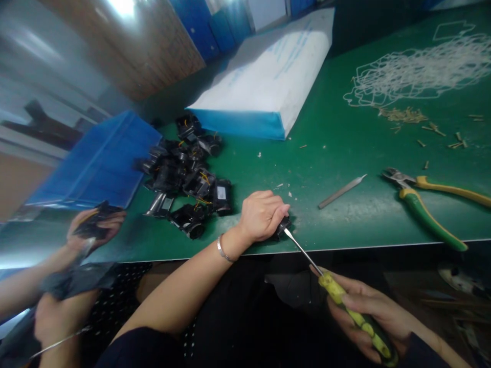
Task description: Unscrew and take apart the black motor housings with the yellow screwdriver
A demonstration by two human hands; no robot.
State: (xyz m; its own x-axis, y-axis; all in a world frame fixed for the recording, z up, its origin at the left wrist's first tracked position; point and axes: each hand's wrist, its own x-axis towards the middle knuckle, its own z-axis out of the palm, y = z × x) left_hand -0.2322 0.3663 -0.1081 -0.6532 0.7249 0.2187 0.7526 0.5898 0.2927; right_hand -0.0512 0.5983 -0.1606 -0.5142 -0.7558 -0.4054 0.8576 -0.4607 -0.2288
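My left hand [263, 215] is closed around a small black plastic part [283, 227] at the front edge of the green bench, covering most of it. In my right hand [364, 306] is a screwdriver [337, 291] with a yellow and black handle, fingers wrapped round the grip. Its metal shaft slants up and left, and the tip meets the black part beside my left thumb. Whether the tip sits in a screw is hidden. Left of my hands lies a pile of similar black plastic assemblies [199, 181] with yellow wires.
Pliers [412, 191] with green and yellow handles and a pointed grey tool [341, 191] lie right. Behind are brass-coloured screws [404, 115] and tangled white cord [418, 69]. A white-blue package [264, 76] and blue box [99, 158] stand behind. At left, a co-worker's hands [95, 225] hold a black part.
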